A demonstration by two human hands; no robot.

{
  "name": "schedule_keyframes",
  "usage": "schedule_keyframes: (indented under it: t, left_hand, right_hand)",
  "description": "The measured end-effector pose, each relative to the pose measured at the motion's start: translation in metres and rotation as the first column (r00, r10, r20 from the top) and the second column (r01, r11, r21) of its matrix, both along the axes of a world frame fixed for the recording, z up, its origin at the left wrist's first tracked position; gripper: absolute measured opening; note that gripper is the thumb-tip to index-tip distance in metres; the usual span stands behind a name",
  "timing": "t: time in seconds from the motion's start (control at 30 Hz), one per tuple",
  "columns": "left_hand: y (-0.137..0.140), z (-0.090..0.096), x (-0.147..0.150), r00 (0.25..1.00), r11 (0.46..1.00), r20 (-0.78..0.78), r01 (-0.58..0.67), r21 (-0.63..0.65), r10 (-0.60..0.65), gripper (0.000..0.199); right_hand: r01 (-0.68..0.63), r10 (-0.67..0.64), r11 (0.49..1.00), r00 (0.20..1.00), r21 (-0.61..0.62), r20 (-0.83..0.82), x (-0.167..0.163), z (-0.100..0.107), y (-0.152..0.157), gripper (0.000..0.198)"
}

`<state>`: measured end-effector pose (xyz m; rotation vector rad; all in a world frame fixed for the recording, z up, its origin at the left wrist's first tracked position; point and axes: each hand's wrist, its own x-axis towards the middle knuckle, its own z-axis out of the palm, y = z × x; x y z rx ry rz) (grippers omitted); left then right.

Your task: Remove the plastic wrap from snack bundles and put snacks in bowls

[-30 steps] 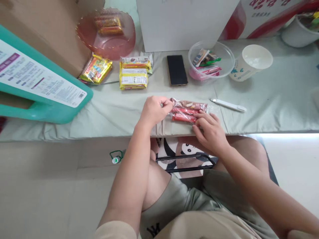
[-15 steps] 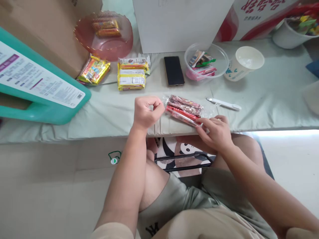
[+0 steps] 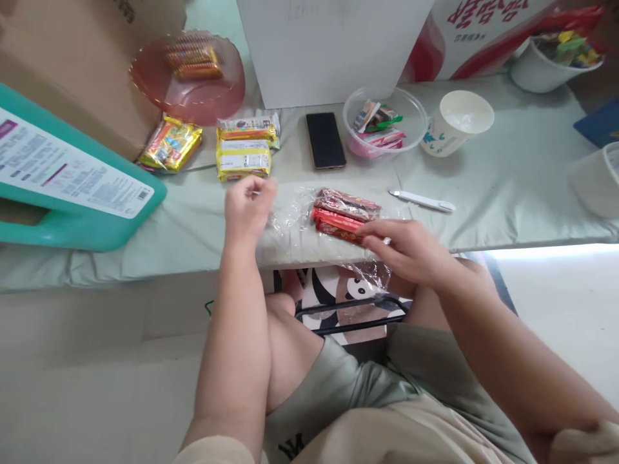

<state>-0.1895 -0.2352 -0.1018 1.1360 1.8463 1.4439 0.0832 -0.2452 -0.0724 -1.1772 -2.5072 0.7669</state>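
Two snack packets, a red one (image 3: 336,223) and a brown-red one (image 3: 348,203), lie side by side on the cloth-covered table in a torn clear plastic wrapper (image 3: 293,219). My right hand (image 3: 409,248) has its thumb and fingers closed on the right end of the red packet. My left hand (image 3: 247,209), to the left, is curled in a pinch at the wrapper's left edge; its fingertips are slightly blurred. Part of the wrapper hangs over the table's front edge. A white pen-like cutter (image 3: 423,200) lies right of the packets.
Behind are yellow snack packs (image 3: 244,158), a phone (image 3: 326,140), a clear tub (image 3: 353,122) of small packets and a paper cup (image 3: 438,138). A pink bowl (image 3: 213,96) stands back left, a green jug (image 3: 111,225) at left. Boxes line the back, including a white box (image 3: 329,51).
My left hand has moved left, away from the packets, and the clear wrapper is spread open on that side. More of the red packet is bare. The right hand remains on it.
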Motion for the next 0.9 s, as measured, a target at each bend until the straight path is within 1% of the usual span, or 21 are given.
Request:
schedule_keyframes:
  t: [0.03,0.07,0.1,0.13,0.2,0.27,0.3,0.33,0.37,0.4,0.43,0.5,0.57,0.6,0.67,0.73,0.8,0.9]
  left_hand:
    - [0.001,0.0,0.002,0.998,0.992,-0.063,0.024,-0.12,-0.031,0.029]
    - [0.001,0.001,0.004,0.99,0.972,-0.113,0.06,-0.225,-0.087,0.031]
    - [0.0,0.002,0.006,0.979,0.948,-0.144,0.096,-0.303,-0.145,0.035]
    - [-0.002,0.004,0.008,0.965,0.923,-0.162,0.136,-0.36,-0.205,0.039]
    - [-0.006,0.005,0.007,0.928,0.865,-0.16,0.237,-0.443,-0.336,0.041]
    - [-0.011,0.005,0.004,0.883,0.787,-0.084,0.363,-0.499,-0.461,0.035]
    - [-0.012,0.004,0.002,0.869,0.757,-0.029,0.414,-0.505,-0.494,0.03]
    - [-0.013,0.002,0.0,0.865,0.744,0.022,0.445,-0.499,-0.502,0.025]
    - [-0.014,0.0,-0.001,0.872,0.749,0.058,0.45,-0.487,-0.486,0.023]
    - [-0.013,-0.003,-0.001,0.889,0.767,0.074,0.43,-0.475,-0.453,0.025]
    - [-0.012,-0.006,-0.001,0.904,0.786,0.077,0.405,-0.468,-0.42,0.029]
    - [-0.009,-0.012,0.001,0.924,0.81,0.062,0.362,-0.461,-0.377,0.038]
    - [-0.006,-0.016,0.005,0.923,0.808,0.069,0.367,-0.46,-0.379,0.036]
    - [-0.005,-0.016,0.006,0.916,0.793,0.086,0.384,-0.473,-0.393,0.031]
    - [-0.005,-0.015,0.008,0.896,0.749,0.124,0.426,-0.508,-0.426,0.022]
    - [-0.007,-0.011,0.009,0.865,0.71,0.18,0.49,-0.506,-0.469,0.028]
    - [-0.008,-0.007,0.01,0.827,0.708,0.263,0.561,-0.428,-0.497,0.032]
    - [-0.007,-0.002,0.015,0.753,0.739,0.415,0.631,-0.236,-0.511,0.025]
  right_hand:
    - [-0.059,0.06,0.998,0.997,0.036,-0.037,-0.008,-0.004,0.002,0.029]
    - [-0.107,0.112,0.991,0.992,0.081,-0.063,-0.016,-0.009,0.004,0.029]
    - [-0.126,0.137,0.983,0.988,0.13,-0.077,-0.024,-0.015,0.006,0.03]
    - [-0.109,0.125,0.978,0.989,0.177,-0.082,-0.029,-0.022,0.009,0.032]
    - [0.018,0.002,0.971,0.997,0.238,-0.082,-0.036,-0.037,0.015,0.042]
    - [0.184,-0.167,0.945,0.982,0.271,-0.085,-0.037,-0.049,0.022,0.058]
    - [0.255,-0.238,0.923,0.967,0.289,-0.093,-0.036,-0.053,0.026,0.065]
    - [0.306,-0.287,0.901,0.952,0.307,-0.106,-0.036,-0.056,0.029,0.068]
    - [0.333,-0.311,0.887,0.943,0.321,-0.12,-0.035,-0.058,0.032,0.069]
    - [0.339,-0.312,0.882,0.941,0.329,-0.131,-0.036,-0.057,0.034,0.068]
    - [0.326,-0.298,0.886,0.945,0.328,-0.134,-0.038,-0.056,0.035,0.066]
    - [0.275,-0.255,0.914,0.961,0.297,-0.106,-0.044,-0.05,0.036,0.055]
    - [0.225,-0.218,0.939,0.974,0.26,-0.059,-0.05,-0.045,0.034,0.047]
    - [0.205,-0.202,0.946,0.979,0.25,-0.038,-0.053,-0.043,0.032,0.049]
    - [0.169,-0.176,0.955,0.984,0.242,0.007,-0.055,-0.042,0.03,0.063]
    - [0.137,-0.156,0.965,0.985,0.225,0.07,-0.054,-0.044,0.028,0.08]
    - [0.113,-0.14,0.974,0.982,0.195,0.129,-0.051,-0.047,0.029,0.087]
    - [0.099,-0.123,0.982,0.981,0.16,0.147,-0.047,-0.047,0.031,0.089]
